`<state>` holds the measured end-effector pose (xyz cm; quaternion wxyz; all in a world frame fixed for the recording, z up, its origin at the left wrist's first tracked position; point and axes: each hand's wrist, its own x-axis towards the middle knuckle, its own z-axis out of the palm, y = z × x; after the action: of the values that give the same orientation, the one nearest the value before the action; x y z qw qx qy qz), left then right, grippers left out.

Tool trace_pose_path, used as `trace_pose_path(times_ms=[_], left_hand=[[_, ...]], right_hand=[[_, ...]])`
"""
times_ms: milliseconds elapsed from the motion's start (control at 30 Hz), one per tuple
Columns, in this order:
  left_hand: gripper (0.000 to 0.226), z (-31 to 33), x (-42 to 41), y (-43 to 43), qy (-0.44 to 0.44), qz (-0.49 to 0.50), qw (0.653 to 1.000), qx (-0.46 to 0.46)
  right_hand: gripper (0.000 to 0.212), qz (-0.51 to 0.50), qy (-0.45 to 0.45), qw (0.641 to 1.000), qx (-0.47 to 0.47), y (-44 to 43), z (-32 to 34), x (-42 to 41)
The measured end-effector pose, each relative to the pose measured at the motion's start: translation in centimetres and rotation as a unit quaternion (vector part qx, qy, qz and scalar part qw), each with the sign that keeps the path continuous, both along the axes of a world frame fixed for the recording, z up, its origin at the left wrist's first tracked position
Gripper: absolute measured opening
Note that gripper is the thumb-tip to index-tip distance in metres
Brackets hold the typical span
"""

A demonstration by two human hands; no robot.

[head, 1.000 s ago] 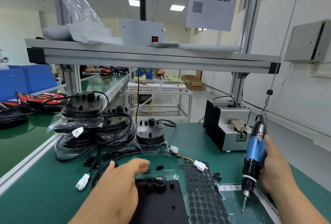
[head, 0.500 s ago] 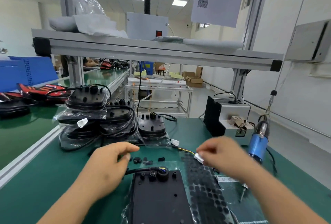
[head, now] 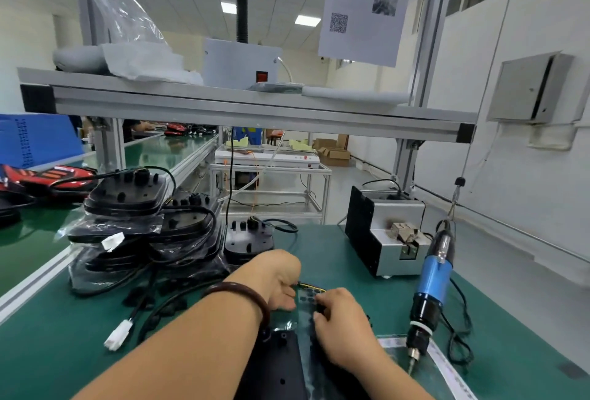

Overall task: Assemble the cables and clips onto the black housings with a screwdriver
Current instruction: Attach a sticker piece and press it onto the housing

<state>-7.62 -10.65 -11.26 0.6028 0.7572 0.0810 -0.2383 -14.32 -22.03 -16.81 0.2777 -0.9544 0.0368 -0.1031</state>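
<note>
Cable goes on first: a worker's left hand [head: 276, 278], a dark bead bracelet at the wrist, pinches the yellow-and-black end of a cable [head: 312, 287]. The pinch sits over the far edge of a black housing [head: 281, 364] lying flat on the green bench mat [head: 64, 351].

The right hand [head: 343, 319] meets it from the other side, fingers curled down just beside the pinch at a clear sheet of round black pads [head: 305, 297]. Whether it grips anything cannot be told, since the knuckles hide the fingertips.

The step appears to be routing the cable into place on the housing, ahead of any fastening. The blue electric screwdriver [head: 432, 284] hangs unheld on its cord well to the right of the grip, with a grey screw feeder [head: 392, 240] beyond it. The next move likely calls for seating the cable and a clip, steadying them with one hand, and freeing the right to reach for the driver.

Left of and beyond the grip stand bagged housings [head: 143, 227] wound with their own leads, and a white connector [head: 119, 334] lies on the mat.

Overhead hangs a paper notice [head: 360, 41] carrying a QR code [head: 338, 22] and a small photo; its print is too blurred to read. No brand shows on the screwdriver, and the printing on the white strip [head: 445, 366] below its bit is illegible.
</note>
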Motion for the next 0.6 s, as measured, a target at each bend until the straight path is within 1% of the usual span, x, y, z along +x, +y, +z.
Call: trace_pose_path(times_ms=[33, 67, 100, 167, 233, 267, 300, 367, 433, 600], left_hand=[[0.032, -0.7, 0.3, -0.2, 0.015, 0.01, 1.0, 0.009], [0.035, -0.8, 0.1, -0.2, 0.022, -0.018, 0.999, 0.015], [0.035, -1.2, 0.4, -0.2, 0.041, -0.015, 0.999, 0.005], [0.028, -1.3, 0.9, -0.3, 0.066, 0.006, 0.997, -0.025], [0.02, -0.7, 0.7, -0.2, 0.067, -0.004, 0.998, -0.01], [0.017, -0.5, 0.2, -0.2, 0.057, -0.016, 0.998, 0.013], [0.018, -0.6, 0.1, -0.2, 0.046, -0.033, 0.998, 0.017], [0.028, -0.7, -0.2, -0.1, 0.02, -0.048, 0.999, 0.009], [0.022, -0.7, -0.5, 0.0, -0.005, -0.062, 0.998, 0.008], [0.023, 0.1, -1.6, 0.3, -0.096, -0.061, 0.992, 0.049]], right_hand=[[0.034, 0.003, -0.001, 1.0, 0.006, -0.1, -0.2, 0.1], [0.037, 0.008, -0.007, 1.0, 0.011, -0.2, -0.3, 0.2], [0.039, 0.011, -0.013, 1.0, 0.015, -0.3, -0.5, 0.2], [0.037, 0.01, -0.036, 0.999, 0.025, -0.3, -0.6, 0.3], [0.029, 0.002, -0.084, 0.996, 0.038, -0.3, -0.6, 0.5], [0.025, -0.004, -0.107, 0.993, 0.043, -0.3, -0.6, 0.6], [0.021, -0.009, -0.121, 0.992, 0.044, -0.3, -0.5, 0.7], [0.018, -0.011, -0.141, 0.989, 0.034, -0.1, -0.3, 0.9], [0.019, -0.012, -0.147, 0.989, 0.018, 0.2, -0.1, 1.0], [0.021, -0.006, -0.138, 0.99, -0.029, 0.5, 0.1, 0.9]])
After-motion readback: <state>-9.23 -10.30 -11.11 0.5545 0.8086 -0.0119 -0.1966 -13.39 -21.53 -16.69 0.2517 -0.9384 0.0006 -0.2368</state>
